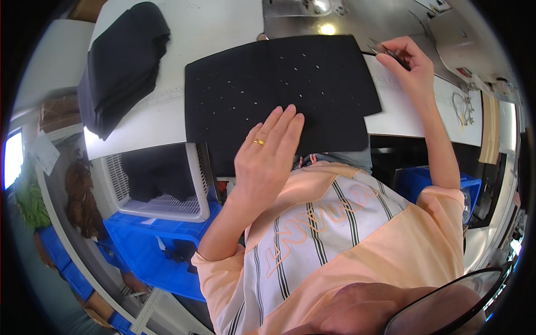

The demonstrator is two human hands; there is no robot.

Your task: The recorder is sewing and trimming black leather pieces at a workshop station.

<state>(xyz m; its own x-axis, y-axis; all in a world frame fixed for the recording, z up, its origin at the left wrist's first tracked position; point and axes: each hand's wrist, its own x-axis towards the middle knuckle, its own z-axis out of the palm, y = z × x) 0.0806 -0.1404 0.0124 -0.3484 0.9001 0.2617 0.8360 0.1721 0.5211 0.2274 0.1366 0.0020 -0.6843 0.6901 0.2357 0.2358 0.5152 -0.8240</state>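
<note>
A black cloth panel lies spread on the white tabletop, dotted with small white dashes. Its near edge hangs over the table's front. My left hand rests on its near middle part, palm down, fingers stretched out and close together, a gold ring on one finger. Off the panel's right edge, my right hand is raised with its fingers closed around small black-handled thread snips. Their two thin tips are apart and point left toward the cloth.
Folded black cloth is piled at the table's left. Below stand a white plastic basket with black cloth and a blue crate. Metal scissors lie at the right. A metal machine bed adjoins the far edge.
</note>
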